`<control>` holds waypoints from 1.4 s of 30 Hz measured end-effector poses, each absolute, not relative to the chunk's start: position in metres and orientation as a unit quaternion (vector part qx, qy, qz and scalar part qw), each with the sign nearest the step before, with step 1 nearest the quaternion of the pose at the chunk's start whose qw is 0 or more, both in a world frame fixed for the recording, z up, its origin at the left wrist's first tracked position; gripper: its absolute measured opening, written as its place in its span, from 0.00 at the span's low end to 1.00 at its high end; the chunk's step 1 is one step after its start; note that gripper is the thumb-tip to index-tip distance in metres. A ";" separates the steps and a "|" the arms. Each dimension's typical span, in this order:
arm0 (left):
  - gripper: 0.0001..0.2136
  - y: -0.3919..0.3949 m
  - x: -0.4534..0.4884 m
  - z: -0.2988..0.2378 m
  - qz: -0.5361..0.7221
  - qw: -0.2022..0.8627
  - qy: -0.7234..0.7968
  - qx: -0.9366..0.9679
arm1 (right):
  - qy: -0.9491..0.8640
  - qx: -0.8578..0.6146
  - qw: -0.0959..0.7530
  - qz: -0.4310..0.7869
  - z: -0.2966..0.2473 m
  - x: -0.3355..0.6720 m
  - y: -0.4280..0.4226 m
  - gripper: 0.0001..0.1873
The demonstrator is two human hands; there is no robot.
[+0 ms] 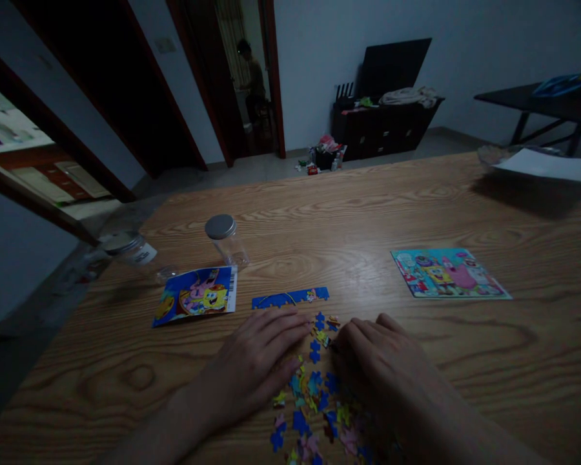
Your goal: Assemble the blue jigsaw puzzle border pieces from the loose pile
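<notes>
Blue jigsaw pieces (314,383), left hand (254,365) flat, empty, right hand (382,368) arched, grip unclear

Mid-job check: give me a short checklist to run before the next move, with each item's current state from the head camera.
1. Left hand empty, lying flat on the wooden table: ok.
2. Right hand free of pieces: cannot tell, its fingertips are hidden among them.
3. Small multicoloured loose jigsaw pieces within reach of both hands: ok, they lie between and under the hands.
4. Joined blue puzzle strip in one piece, untouched: ok.
5. Printed cartoon picture card uncovered: ok, it lies flat left of the strip.
6. Clear jar with silver lid stable: not ok, it lies on its side near the table's edge and might roll.
</notes>
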State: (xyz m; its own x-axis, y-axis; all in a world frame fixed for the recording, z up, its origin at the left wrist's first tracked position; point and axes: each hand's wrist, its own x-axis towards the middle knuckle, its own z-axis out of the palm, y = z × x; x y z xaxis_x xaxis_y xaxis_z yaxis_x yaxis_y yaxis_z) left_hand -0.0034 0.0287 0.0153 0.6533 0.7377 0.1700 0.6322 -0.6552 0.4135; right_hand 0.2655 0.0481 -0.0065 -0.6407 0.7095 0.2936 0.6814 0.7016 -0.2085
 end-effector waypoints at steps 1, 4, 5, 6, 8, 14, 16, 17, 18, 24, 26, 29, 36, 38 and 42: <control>0.20 0.033 0.001 0.014 0.160 0.159 0.374 0.900 | -0.905 -0.386 0.175 0.044 -0.007 0.266 0.049 0.08; 0.18 0.040 0.012 0.012 0.171 0.153 0.346 0.910 | -0.903 -0.388 0.172 0.062 -0.008 0.268 0.049 0.08; 0.16 0.040 0.014 0.012 0.177 0.155 0.343 0.909 | -0.903 -0.386 0.176 0.072 -0.009 0.269 0.048 0.08; 0.14 0.038 0.015 0.012 0.182 0.159 0.343 0.908 | -0.902 -0.382 0.182 0.084 -0.009 0.269 0.048 0.08; 0.11 0.034 0.014 0.013 0.194 0.171 0.346 0.902 | -0.899 -0.373 0.200 0.112 -0.010 0.270 0.048 0.08; 0.06 0.030 0.009 0.016 0.236 0.199 0.341 0.888 | -0.902 -0.347 0.219 0.134 -0.007 0.272 0.055 0.08; 0.06 0.033 0.008 0.015 0.247 0.200 0.344 0.884 | -0.906 -0.336 0.206 0.152 -0.005 0.273 0.058 0.07; 0.06 0.034 0.008 0.014 0.253 0.196 0.350 0.880 | -0.908 -0.332 0.198 0.159 -0.004 0.273 0.059 0.07; 0.07 0.035 0.007 0.013 0.257 0.192 0.358 0.877 | -0.910 -0.329 0.193 0.161 -0.003 0.274 0.060 0.06; 0.12 0.036 0.006 0.010 0.225 0.190 0.359 0.886 | -0.909 -0.350 0.193 0.118 0.002 0.276 0.060 0.06; 0.12 0.035 0.006 0.010 0.215 0.188 0.355 0.890 | -0.909 -0.355 0.199 0.089 0.000 0.275 0.058 0.08; 0.10 0.034 0.006 0.009 0.221 0.189 0.355 0.888 | -0.909 -0.358 0.200 0.073 -0.004 0.273 0.056 0.08; 0.09 0.035 0.006 0.009 0.242 0.203 0.350 0.882 | -0.894 -0.376 0.217 0.106 -0.007 0.265 0.054 0.04; 0.09 0.035 0.007 0.009 0.252 0.202 0.353 0.878 | -0.891 -0.374 0.224 0.126 -0.006 0.266 0.054 0.04; 0.09 0.037 0.004 0.008 0.277 0.179 0.376 0.866 | -0.894 -0.357 0.229 0.144 0.003 0.268 0.063 0.03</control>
State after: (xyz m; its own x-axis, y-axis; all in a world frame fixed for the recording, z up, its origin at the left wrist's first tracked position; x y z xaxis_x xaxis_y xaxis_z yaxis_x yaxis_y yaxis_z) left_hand 0.0037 0.0368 0.0082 0.5639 0.7502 0.3454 0.5521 -0.6535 0.5178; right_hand 0.2683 0.0631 0.0028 -0.6404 0.7042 0.3066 0.5721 0.7037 -0.4213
